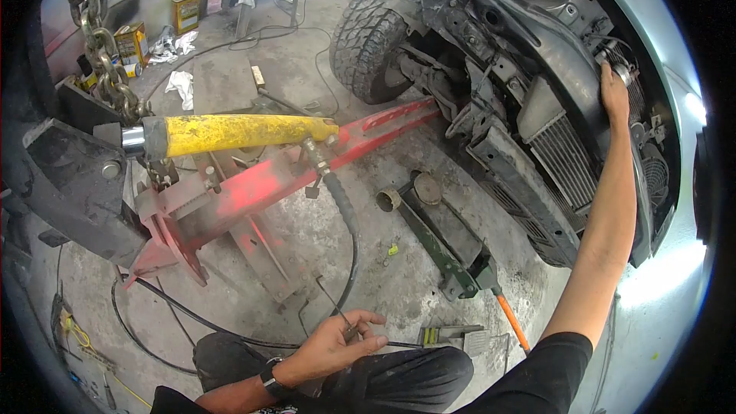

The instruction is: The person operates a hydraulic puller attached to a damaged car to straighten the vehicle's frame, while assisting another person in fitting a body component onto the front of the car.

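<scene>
My left hand (pixel 337 346) is above my lap, its fingers curled around a thin bent metal rod (pixel 333 297) that points up and away from me. Stretched far to the right, my right hand (pixel 612 93) is at the vehicle's front end, closed on a silver, round-ended object (pixel 622 75) whose kind I cannot make out. Beside that hand runs the dark front crossmember (pixel 563 50). Below it sits a finned metal cooler (pixel 563 157). The vehicle's knobbly tyre (pixel 369 34) stands farther back.
A red steel pulling beam (pixel 253 184) with a yellow hydraulic ram (pixel 238 134) reaches toward the vehicle. A heavy chain (pixel 96 27) hangs at the left. A green floor jack (pixel 441 249) with an orange handle (pixel 512 320) and a black hose (pixel 349 215) lie on the concrete floor.
</scene>
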A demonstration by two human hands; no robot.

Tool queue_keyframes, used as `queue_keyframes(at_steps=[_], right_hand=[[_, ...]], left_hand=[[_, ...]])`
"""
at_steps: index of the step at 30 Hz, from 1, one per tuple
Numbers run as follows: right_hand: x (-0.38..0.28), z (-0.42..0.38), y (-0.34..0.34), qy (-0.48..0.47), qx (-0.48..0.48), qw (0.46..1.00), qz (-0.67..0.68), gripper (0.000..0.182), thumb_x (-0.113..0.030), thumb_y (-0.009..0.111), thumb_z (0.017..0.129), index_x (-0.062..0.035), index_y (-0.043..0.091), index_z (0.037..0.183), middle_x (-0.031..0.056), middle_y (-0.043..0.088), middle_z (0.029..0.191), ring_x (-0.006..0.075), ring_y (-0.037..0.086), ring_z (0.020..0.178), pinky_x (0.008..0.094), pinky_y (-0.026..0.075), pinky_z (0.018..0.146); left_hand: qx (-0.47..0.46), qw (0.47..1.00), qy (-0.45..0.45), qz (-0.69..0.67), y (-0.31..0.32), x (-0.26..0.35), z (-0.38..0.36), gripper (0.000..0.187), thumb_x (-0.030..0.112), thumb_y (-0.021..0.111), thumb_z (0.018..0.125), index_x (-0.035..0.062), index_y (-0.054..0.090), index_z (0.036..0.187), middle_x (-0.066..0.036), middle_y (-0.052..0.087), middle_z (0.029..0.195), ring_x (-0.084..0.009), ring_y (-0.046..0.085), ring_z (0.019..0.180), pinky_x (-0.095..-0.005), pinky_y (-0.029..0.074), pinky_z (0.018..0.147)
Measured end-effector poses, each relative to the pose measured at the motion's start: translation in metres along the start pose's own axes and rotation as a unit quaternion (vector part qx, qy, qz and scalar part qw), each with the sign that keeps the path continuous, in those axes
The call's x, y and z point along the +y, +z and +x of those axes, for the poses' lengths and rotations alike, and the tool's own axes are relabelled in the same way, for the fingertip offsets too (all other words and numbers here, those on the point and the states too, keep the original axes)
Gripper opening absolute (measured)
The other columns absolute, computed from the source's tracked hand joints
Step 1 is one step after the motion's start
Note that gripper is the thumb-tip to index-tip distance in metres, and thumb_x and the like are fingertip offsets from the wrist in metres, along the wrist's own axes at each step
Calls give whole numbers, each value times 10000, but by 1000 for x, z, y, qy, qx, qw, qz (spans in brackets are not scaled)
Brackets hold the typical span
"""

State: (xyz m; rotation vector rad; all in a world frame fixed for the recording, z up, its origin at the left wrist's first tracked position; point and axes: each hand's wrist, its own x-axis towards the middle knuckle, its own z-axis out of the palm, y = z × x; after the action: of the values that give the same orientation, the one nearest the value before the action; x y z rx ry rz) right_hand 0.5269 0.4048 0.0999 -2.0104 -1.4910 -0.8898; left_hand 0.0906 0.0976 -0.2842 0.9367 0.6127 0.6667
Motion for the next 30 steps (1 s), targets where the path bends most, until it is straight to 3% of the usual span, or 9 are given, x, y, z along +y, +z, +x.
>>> queue_keyframes(at_steps=[20, 23, 30], right_hand=[[5, 4, 3, -11, -2, 1000, -5, 740, -571, 274, 899, 67, 569, 1129, 332, 526, 1157, 423, 474, 1170, 438, 344, 992], [6, 4, 3, -13, 1, 1000, -6, 771, -596, 274, 902, 81, 553, 1141, 340, 533, 1137, 429, 466, 1172, 406, 348, 988], [-1, -2, -1, 7, -1, 1000, -6, 749, -580, 275, 894, 66, 561, 1145, 333, 522, 1162, 422, 472, 1171, 440, 339, 995]], left_hand=[[-2, 1000, -7, -6, -1, -1, 1, 385, 192, 625, 892, -13, 517, 1200, 14, 576, 835, -44, 529, 769, -202, 419, 691], [-2, 1000, -7, -7, 0, -1, 1, 382, 188, 626, 892, -10, 518, 1199, 13, 579, 832, -42, 530, 765, -199, 419, 686], [-3, 1000, -8, -7, 0, -2, 1, 385, 187, 631, 889, -7, 515, 1201, 16, 577, 828, -34, 519, 746, -196, 411, 662]])
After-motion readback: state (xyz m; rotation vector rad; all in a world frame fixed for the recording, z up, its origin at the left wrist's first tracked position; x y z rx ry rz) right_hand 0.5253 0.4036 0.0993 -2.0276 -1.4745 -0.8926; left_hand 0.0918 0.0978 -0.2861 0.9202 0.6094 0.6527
